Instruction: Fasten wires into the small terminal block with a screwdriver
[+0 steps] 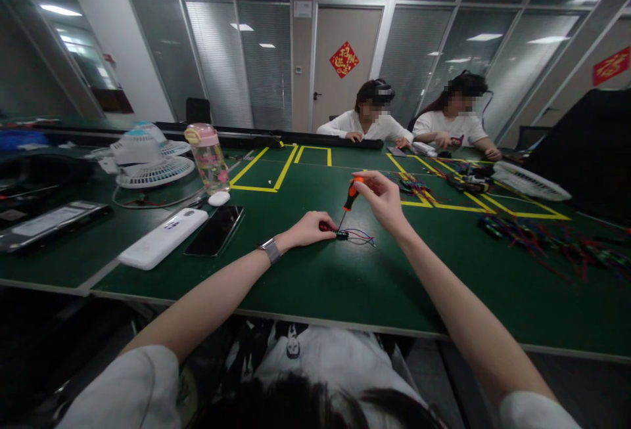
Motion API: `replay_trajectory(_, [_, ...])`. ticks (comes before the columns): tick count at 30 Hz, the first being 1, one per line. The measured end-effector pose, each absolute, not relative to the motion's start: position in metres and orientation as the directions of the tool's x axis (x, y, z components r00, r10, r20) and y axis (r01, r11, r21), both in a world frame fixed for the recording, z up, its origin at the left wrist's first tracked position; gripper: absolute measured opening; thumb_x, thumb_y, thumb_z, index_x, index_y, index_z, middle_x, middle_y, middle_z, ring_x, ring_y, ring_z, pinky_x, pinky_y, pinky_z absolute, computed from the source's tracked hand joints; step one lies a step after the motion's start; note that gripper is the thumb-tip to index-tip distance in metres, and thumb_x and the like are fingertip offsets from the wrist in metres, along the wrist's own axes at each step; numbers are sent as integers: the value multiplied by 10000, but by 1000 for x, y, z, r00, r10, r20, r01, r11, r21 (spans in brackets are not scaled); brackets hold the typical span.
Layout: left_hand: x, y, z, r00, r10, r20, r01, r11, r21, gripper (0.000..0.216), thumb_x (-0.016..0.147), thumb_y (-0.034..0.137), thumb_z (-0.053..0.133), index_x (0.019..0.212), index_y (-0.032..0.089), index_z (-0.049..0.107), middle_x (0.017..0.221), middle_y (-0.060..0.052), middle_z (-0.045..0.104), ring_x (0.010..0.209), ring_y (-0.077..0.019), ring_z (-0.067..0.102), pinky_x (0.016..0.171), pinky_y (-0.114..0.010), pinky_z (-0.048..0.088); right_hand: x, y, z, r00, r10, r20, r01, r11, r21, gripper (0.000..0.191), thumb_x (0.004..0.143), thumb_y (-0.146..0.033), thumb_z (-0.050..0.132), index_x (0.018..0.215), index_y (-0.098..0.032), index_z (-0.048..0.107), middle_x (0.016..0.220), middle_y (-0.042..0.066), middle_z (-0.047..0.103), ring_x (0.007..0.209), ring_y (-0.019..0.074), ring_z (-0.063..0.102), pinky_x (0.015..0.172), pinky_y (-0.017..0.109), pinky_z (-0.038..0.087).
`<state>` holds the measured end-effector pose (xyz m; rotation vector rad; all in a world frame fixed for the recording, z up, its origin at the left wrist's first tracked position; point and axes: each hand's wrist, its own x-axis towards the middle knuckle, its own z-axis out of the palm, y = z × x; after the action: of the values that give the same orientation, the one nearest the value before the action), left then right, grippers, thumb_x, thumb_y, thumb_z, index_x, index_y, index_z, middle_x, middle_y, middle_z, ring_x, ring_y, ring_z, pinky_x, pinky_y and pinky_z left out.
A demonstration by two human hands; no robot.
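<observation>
A small wired component [342,235] is pinched on the table [305,284] by the left hand [311,228], a tilted orange-and-black screwdriver [351,196], its tip at the component, is pinched by its handle in the right hand [382,199], and to the left a black phone [215,230] is flanked by a white slab-like device [165,238].

Left forearm [211,303] and right forearm [458,288] both extend from near side, bare, angled inward. Left hand [310,228] low, fingers curled, thumb and fingertips pinched, pointing right. Right hand [385,202] held higher, right of it, fingers bent in a pinch, pointing left.
</observation>
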<state>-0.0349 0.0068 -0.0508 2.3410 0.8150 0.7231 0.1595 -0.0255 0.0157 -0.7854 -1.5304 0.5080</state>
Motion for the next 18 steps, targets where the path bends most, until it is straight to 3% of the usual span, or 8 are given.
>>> replay_trajectory(8, [-36, 8, -51, 669, 678, 304, 370, -659, 655, 160, 789, 264, 731, 893, 143, 746, 914, -62, 704, 824, -164, 635, 763, -260, 481, 159, -21, 10, -54, 757, 651, 101, 653, -751, 342, 862, -455, 614, 1107, -226, 674, 1001, 73, 727, 882, 189, 673, 854, 374, 544])
replay_trajectory(14, [-36, 11, -55, 664, 673, 327, 349, -665, 660, 186, 780, 286, 742, 894, 141, 758, 889, -55, 677, 787, -156, 620, 728, -253, 472, 161, -14, 1, 81, 722, 687, 146, 673, -725, 236, 806, -404, 690, 966, -233, 715, 910, 28, 674, 830, 160, 639, 820, 325, 516])
replay_trajectory(18, [-36, 9, -54, 653, 685, 323, 366, -659, 657, 184, 778, 292, 748, 893, 149, 760, 886, -50, 673, 790, -155, 613, 726, -250, 463, 162, -10, 0, 64, 776, 627, 36, 627, -779, 253, 797, -418, 696, 972, -236, 711, 788, 0, 656, 716, 137, 617, 755, 307, 518])
